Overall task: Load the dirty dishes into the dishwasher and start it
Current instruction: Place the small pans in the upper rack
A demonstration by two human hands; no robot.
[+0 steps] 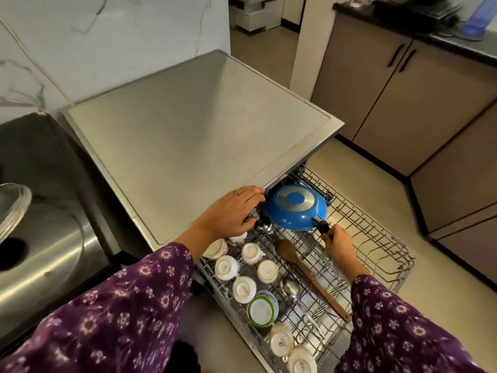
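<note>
Right hand grips the black handle of the upturned blue frying pan at the far end of the pulled-out dishwasher rack. Left hand reaches just left of the pan; I cannot tell whether it holds anything. The base marks on the upturned cups are too blurred to read.

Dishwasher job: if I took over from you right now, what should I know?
Left hand: at the dishwasher's front edge, fingers curled; what it holds is hidden.
Right hand: grips the blue pan by its handle, bottom up over the pulled-out rack.
Done: cups, bowls and wooden spoon lie in the rack.
To do: seat the pan, push the rack in, shut the door, start it.
</note>
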